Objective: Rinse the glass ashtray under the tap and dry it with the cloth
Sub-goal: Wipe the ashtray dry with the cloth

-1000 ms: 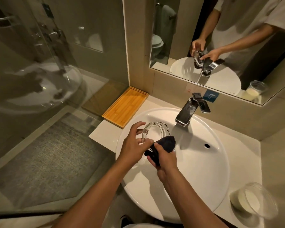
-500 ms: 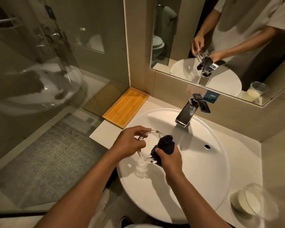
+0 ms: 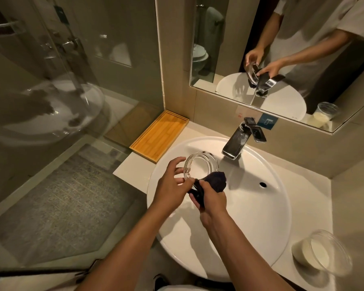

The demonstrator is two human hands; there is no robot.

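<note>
Left hand [image 3: 172, 181] grips glass ashtray [image 3: 200, 166] rim over basin [image 3: 261, 217], tap [image 3: 236, 142] at one o'clock; right hand [image 3: 211, 198] clamps dark cloth [image 3: 215, 182] against it. Drying step; next, likely rotate ashtray.

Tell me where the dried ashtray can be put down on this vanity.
Free: the bamboo tray left of the tap lies bare, as does the white counter between it and the basin. Right of the basin, only a strip behind the glass jar. Crowded: over the basin, where the left hand holds the ashtray and the right hand the cloth.
</note>
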